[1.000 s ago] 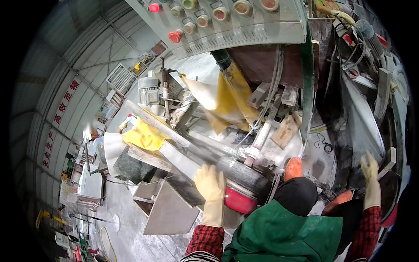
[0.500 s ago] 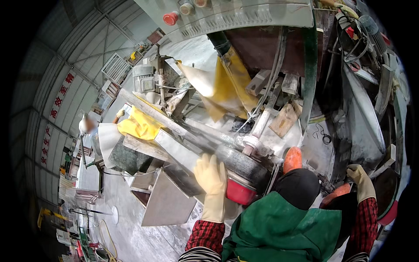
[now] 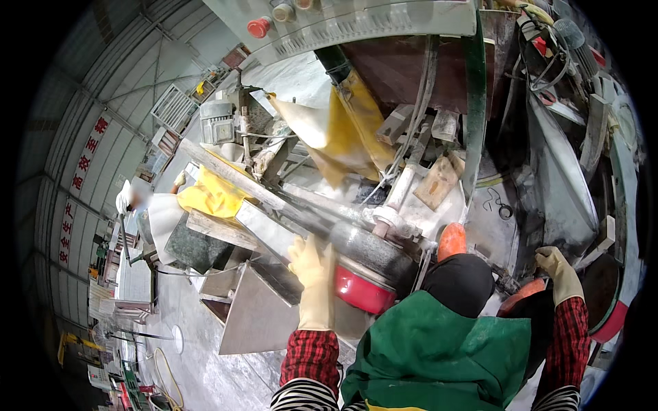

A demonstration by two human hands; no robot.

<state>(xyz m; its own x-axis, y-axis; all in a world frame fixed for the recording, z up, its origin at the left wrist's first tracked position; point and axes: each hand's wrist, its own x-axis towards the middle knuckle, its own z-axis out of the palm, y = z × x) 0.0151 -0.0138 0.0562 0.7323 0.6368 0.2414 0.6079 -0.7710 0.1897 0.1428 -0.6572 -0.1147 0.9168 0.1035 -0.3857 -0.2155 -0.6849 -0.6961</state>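
Observation:
My left hand [image 3: 312, 281], in a cream rubber glove, lies with fingers stretched out over the end of a pale flat bar [image 3: 264, 229]. Just right of it is a thick grey roller or belt drum [image 3: 367, 250], its edge blurred, with a red rounded part [image 3: 363, 289] below. My right hand [image 3: 558, 272], gloved alike, is at the right with its fingers bent inward, near dark machine parts; whatever it grips, if anything, is hidden. Between my arms, a green apron [image 3: 439, 349] and a dark knee [image 3: 458, 284] show.
A grey control box [image 3: 370, 27] with a red button [image 3: 258, 28] overhangs the top. Yellow sheeting [image 3: 360, 123] hangs behind the roller. A wooden block [image 3: 439, 181] lies among pipes. A tilted grey panel [image 3: 257, 308] stands lower left. Another person [image 3: 137, 198] is at the far left.
The whole view has shifted slightly, so most things sit a little further left. My left hand stays by the roller and my right hand keeps its bent shape at the right.

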